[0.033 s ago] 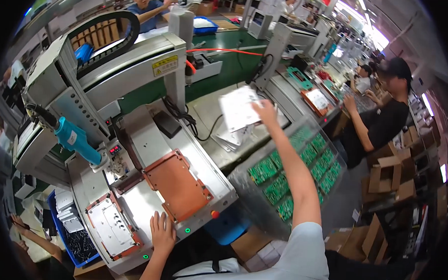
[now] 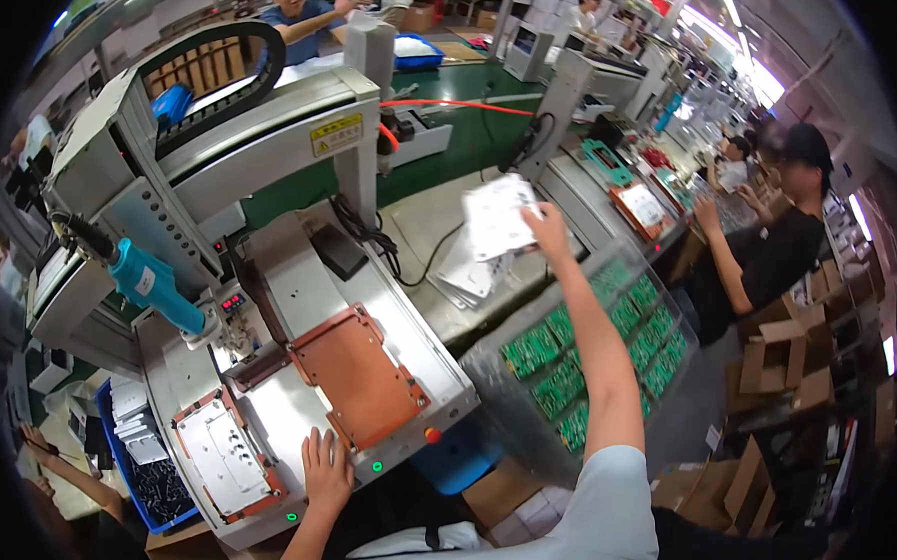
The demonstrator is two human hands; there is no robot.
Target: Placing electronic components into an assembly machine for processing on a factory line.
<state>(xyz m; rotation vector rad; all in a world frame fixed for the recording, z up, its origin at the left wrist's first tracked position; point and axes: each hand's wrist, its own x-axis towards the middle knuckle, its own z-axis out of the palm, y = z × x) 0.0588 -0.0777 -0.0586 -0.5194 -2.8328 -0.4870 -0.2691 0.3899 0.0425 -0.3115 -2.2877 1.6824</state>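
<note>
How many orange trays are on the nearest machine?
2: the right tray lies just beyond the left hand; the left tray, mostly covered by a white plate, lies farther left.

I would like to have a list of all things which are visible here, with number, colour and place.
Machine: 1, grey-white, left to centre
Left fixture: 1, orange-brown, on the machine, bearing a white panel
Right fixture: 1, orange-brown, on the machine, bare
Cylindrical tool: 1, teal, on the machine
Black block: 1, black, on the machine
White plate: at least 1, white, held above the bench
Loose plates: several, white, on the bench
Circuit boards: many, green, in a clear tray
Bin: 1, blue, left of the machine
Cardboard boxes: several, brown, right
Other people: at least four, varied clothing, top and sides
Background items: too small to count
Left grip: 1, bare, machine's front edge
Right grip: 1, bare, holding the white plate
</note>
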